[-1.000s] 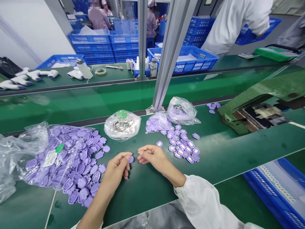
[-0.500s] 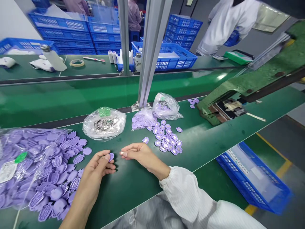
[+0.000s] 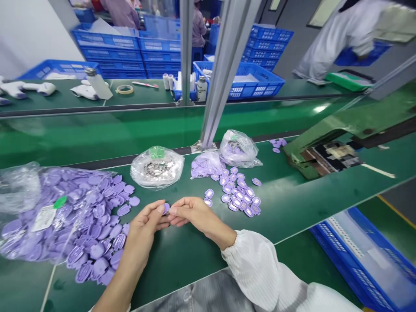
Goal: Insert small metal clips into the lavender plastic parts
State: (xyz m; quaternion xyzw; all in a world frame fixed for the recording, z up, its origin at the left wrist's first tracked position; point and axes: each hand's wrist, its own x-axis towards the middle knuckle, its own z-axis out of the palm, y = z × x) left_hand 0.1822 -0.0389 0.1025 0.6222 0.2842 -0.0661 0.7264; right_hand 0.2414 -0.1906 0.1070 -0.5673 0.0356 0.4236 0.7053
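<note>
Green bench (image 3: 182, 264). Left hand (image 3: 148, 222) pinches 1 purple part (image 3: 166, 208); right hand (image 3: 195, 213) meets its 3 o'clock edge, can't tell what it grips. From that part: 1 metal-bits bag (image 3: 157, 168) at 12, 2 set-apart purple pieces (image 3: 209, 193) at 2, 1 big purple-filled bag (image 3: 65, 212) at 9.

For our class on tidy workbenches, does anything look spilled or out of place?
Possibly: loose purple pieces sprawl beside the clear bag at left, instead of lying wholly inside, so they look spilled. No damage is visible.
</note>
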